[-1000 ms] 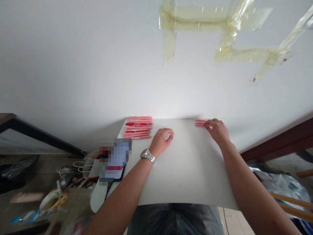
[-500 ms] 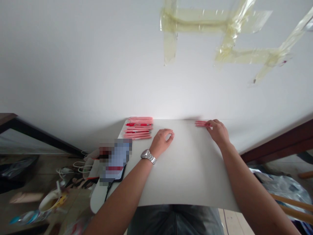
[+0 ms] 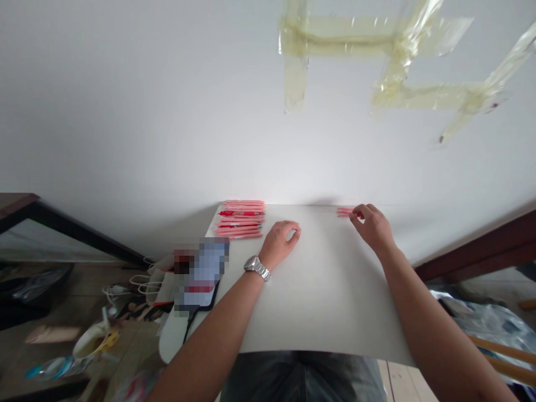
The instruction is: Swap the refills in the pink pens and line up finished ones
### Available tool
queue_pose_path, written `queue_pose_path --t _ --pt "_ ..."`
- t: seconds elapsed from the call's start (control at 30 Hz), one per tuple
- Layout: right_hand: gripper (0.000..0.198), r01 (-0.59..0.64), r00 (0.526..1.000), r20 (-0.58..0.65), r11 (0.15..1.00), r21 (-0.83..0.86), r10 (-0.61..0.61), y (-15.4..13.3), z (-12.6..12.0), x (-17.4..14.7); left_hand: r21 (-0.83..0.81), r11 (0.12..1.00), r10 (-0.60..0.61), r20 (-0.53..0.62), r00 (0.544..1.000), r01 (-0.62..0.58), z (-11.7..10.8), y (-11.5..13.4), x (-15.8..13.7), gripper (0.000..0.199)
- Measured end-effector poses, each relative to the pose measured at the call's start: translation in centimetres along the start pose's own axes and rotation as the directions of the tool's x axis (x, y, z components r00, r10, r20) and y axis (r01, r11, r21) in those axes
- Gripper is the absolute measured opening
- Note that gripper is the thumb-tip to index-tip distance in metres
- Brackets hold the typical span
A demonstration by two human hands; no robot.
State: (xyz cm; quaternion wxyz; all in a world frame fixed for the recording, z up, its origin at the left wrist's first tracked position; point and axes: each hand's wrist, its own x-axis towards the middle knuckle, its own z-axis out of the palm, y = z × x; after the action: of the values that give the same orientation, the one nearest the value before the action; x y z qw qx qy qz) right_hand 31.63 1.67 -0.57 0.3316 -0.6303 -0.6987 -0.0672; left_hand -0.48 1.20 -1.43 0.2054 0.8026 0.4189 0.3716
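My left hand point(image 3: 281, 241), with a silver watch point(image 3: 257, 267) at its wrist, rests on the white table with thumb and fingertips curled together. Nothing shows inside that loop. Just left of it lies a row of pink pens point(image 3: 240, 219) in clear wrapping, with two redder pens among them. At the back of the table, my right hand point(image 3: 372, 226) bends over a small group of pink pens point(image 3: 344, 212). Its closed fingertips cover their right ends, and whether they grip a pen is hidden.
A phone-like device point(image 3: 203, 279), blurred out, stands on the left edge with a black cable. The white wall point(image 3: 188, 111) with yellowed tape point(image 3: 347, 42) rises directly behind the table. A cup point(image 3: 90, 340) and a bottle point(image 3: 54, 368) are low on the left.
My right fingers have shifted slightly left over the small pen group, covering more of its right end. My left hand keeps its pose. The view has moved slightly.
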Motion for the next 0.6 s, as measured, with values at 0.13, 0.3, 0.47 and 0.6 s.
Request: queue_pose_path --t 0.13,0.3,0.47,0.6 --pt "0.033 0.058 0.998 0.020 0.984 0.166 -0.062 -2.9 0.8 -0.5 -0.001 1.000 -0.027 -0.008 1.000 0.027 -0.3 0.2 0.0 0.015" --pt "0.036 0.095 0.978 0.154 0.955 0.279 -0.142 -6.0 2.3 -1.6 0.014 0.999 -0.047 -0.008 0.999 0.047 -0.7 0.6 0.1 0.018" --pt "0.039 0.060 0.960 0.240 0.940 0.336 -0.147 -6.4 3.3 -2.0 0.036 0.999 -0.037 0.009 0.999 0.037 -0.7 0.5 0.1 0.018" --pt "0.040 0.025 0.961 0.251 0.938 0.345 -0.117 -5.9 3.3 -1.9 0.049 0.998 -0.026 0.016 1.000 0.026 -0.5 0.4 0.1 0.015"
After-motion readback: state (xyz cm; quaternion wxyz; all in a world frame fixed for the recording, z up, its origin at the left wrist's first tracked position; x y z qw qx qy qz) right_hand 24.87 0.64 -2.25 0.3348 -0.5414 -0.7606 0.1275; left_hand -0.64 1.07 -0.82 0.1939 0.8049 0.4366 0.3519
